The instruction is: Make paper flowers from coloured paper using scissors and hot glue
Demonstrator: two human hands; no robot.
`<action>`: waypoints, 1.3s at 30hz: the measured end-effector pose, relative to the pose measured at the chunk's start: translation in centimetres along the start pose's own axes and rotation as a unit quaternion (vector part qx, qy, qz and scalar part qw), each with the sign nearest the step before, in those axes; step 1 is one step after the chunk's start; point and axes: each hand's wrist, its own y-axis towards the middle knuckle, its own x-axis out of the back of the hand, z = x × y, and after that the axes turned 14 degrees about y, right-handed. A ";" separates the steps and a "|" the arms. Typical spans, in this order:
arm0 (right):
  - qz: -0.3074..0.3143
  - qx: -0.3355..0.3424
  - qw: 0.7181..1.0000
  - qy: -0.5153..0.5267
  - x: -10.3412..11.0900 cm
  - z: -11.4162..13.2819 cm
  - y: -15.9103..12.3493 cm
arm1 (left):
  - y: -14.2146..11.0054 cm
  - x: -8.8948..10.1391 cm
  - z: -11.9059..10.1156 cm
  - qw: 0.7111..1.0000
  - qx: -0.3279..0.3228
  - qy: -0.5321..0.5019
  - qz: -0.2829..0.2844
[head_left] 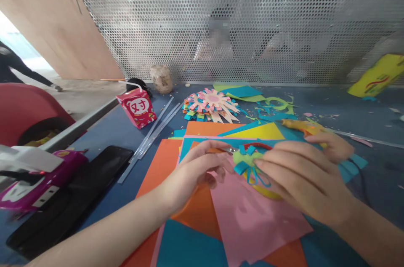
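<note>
A small paper flower (244, 159), with a light green centre and blue strip petals and loops, is pinched in the fingers of my right hand (303, 178). My left hand (195, 170) is beside it, fingers bent and apart; whether a fingertip touches a petal I cannot tell. Behind and below the flower show a red curved handle (259, 145) and a yellow curved piece (268, 192), perhaps scissors, partly hidden. Pink paper (252, 225) lies beneath my hands on orange and blue sheets. Beyond my right hand, fingers of another hand (336, 145) touch a yellow glue gun (296, 124); its arm is hidden.
Finished-looking paper rosettes (213, 100) are piled at the back, beside blue and green scraps (274, 105). On the left are clear glue sticks (154, 132), a red drink carton (137, 107), a black phone (75, 199) and a purple power strip (47, 178). A perforated metal panel (189, 18) stands behind.
</note>
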 end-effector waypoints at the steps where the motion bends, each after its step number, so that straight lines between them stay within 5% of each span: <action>1: -0.001 0.018 1.000 -0.019 0.2 0.2 -0.1 | 0.0 0.0 0.0 0.999 0.012 -0.022 0.023; 7: 0.031 0.124 0.987 -0.101 0.3 0.5 -0.5 | 0.0 -0.3 -0.2 0.997 0.025 -0.051 0.050; 21: 0.043 0.042 0.998 0.003 -0.2 0.2 -2.0 | 0.0 -0.3 0.5 0.999 -0.006 0.002 0.046; 29: 0.048 0.195 0.967 -0.154 0.5 0.9 -0.2 | -0.1 -0.4 0.0 0.998 0.034 0.036 0.024; 34: -0.018 0.188 0.972 -0.143 0.1 1.2 0.2 | 0.0 -0.3 0.3 0.998 0.026 0.038 0.035; 39: -0.016 0.189 0.973 -0.131 -0.2 1.2 0.1 | 0.1 -0.3 0.5 0.998 0.004 0.039 0.051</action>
